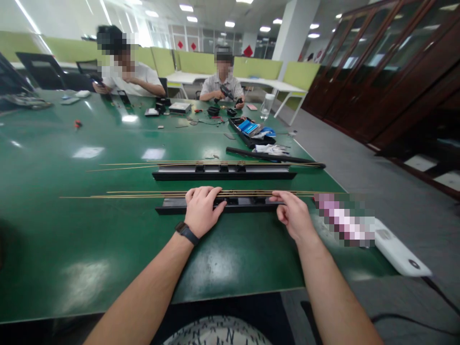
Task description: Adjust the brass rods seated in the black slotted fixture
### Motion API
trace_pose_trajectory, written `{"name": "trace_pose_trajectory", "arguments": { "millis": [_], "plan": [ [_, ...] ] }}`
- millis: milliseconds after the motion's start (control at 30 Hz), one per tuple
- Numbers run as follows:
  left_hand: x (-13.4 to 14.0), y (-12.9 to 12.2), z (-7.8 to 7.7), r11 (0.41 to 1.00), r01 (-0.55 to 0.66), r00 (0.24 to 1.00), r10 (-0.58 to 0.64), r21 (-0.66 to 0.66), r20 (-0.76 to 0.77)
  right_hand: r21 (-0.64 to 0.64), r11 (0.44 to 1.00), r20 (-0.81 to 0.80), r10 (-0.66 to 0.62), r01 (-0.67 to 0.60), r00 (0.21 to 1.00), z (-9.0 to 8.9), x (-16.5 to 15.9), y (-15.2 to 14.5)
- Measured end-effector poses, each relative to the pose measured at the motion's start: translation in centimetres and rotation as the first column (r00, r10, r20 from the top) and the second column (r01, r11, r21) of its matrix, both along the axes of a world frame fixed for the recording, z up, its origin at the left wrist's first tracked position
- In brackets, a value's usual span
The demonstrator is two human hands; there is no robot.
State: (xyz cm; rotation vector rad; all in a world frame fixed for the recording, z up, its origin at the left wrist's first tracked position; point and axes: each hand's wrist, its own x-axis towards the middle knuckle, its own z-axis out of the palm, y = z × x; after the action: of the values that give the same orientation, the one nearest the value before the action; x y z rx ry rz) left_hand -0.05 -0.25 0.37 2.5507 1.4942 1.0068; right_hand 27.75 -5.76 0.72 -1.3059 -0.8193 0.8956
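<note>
My left hand (203, 208) lies over a long black channel-shaped bar (168, 209), its fingers bent across the far side and its thumb on the near side. Several thin brass-coloured rods (132, 195) run lengthwise along this bar and stick out well past both ends. At the right part of the bar is my right hand (294, 215), with its index fingertip at the rods and its other fingers curled. The exact contact of its fingertips is too small to make out. Dark blocks (232, 200) sit inside the channel between my hands.
Beyond lies a second black bar (223, 176) with similar rods. Further back are a black tube (276, 157), white gloves (271, 149) and a black tray (247, 139) of blue parts. A white device (400, 249) sits by the right edge. Two people sit across the green table (108, 258).
</note>
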Motion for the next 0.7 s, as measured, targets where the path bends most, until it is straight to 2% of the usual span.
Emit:
{"name": "trace_pose_trajectory", "arguments": {
  "millis": [167, 400, 600, 700],
  "plan": [
    [-0.03, -0.01, -0.09, 1.000, 0.002, 1.000, -0.002, 0.013, 0.000, 0.002, 0.996, -0.024, -0.090, 0.090, 0.996, -0.22, 0.40, 0.17],
    [0.00, 0.10, -0.26, 1.000, -0.009, 1.000, 0.010, 0.020, -0.013, 0.003, 0.999, -0.013, 0.054, -0.054, 0.998, 0.11, -0.24, -0.10],
    [-0.03, 0.16, -0.31, 1.000, -0.005, 1.000, 0.006, 0.031, -0.017, 0.013, 0.994, -0.051, -0.105, 0.105, 0.993, 0.05, 0.31, 0.15],
    [-0.06, 0.12, -0.24, 0.999, 0.002, 1.000, -0.002, 0.043, -0.013, 0.012, 0.995, -0.062, -0.097, 0.098, 0.993, 0.05, 0.29, 0.16]
  ]
}}
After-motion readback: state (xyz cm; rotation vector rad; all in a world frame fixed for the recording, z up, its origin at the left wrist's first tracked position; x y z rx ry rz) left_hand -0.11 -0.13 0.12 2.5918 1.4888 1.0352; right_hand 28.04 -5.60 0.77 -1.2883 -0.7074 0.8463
